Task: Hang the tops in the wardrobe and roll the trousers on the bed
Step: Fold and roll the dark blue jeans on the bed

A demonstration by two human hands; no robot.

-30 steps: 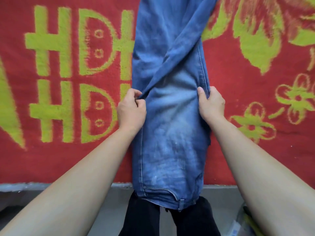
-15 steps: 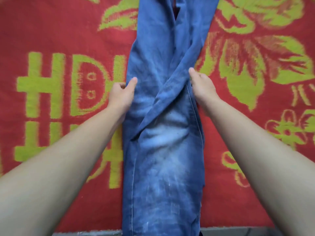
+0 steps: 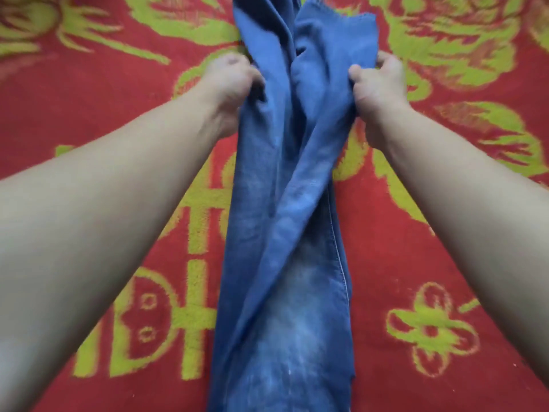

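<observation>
A pair of faded blue jeans (image 3: 285,292) lies lengthwise on the bed, folded narrow with one leg crossing over the other. My left hand (image 3: 231,81) grips the jeans' left edge far up the legs, fingers curled into the denim. On the opposite edge, at the same height, my right hand (image 3: 377,84) grips the fabric with the thumb on top. The cloth bunches and lifts between the two hands. A frayed hem end (image 3: 335,22) shows just beyond them.
The bed is covered by a red blanket (image 3: 416,233) with yellow-green flowers and letter shapes, which spreads on both sides of the jeans. My forearms reach in from both lower corners.
Both hands slid further up the legs, away from me, and went from lying along the edges to gripping the denim. The view moved forward, so the bed's front edge is out of sight.
</observation>
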